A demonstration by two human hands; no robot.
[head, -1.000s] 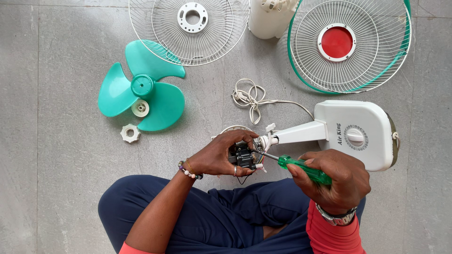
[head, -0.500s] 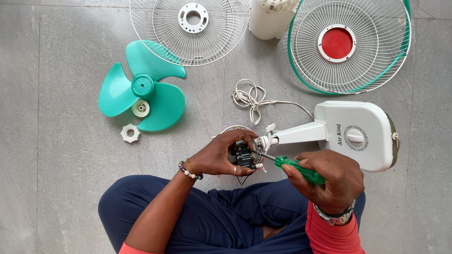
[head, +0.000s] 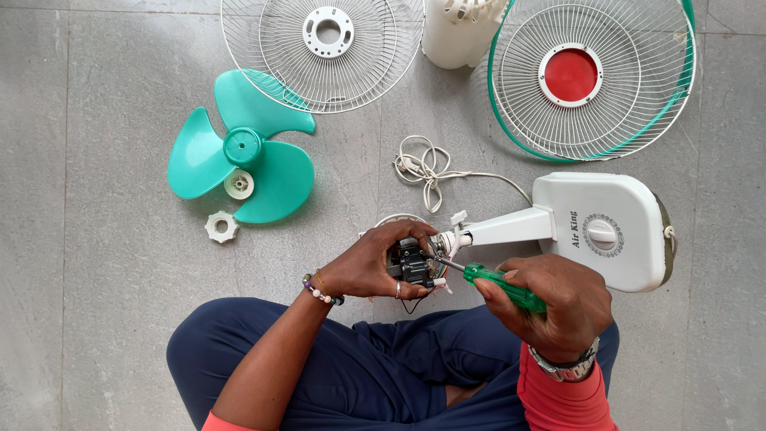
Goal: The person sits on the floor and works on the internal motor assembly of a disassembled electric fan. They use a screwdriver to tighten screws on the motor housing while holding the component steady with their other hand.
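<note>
My left hand (head: 373,265) grips the black fan motor (head: 416,263) at the end of the white fan neck (head: 507,228), just above my lap. My right hand (head: 550,303) holds a green-handled screwdriver (head: 499,286) whose metal tip touches the motor's right side. The neck joins the white fan base (head: 606,230) with a round dial, lying flat on the grey tiled floor to the right.
A teal three-blade fan blade (head: 243,164) lies at the left with two small white nuts (head: 221,227) beside it. A white rear grille (head: 323,48), a white housing (head: 459,32) and a teal-rimmed front grille (head: 590,76) lie at the top. A coiled white cord (head: 423,168) sits mid-floor.
</note>
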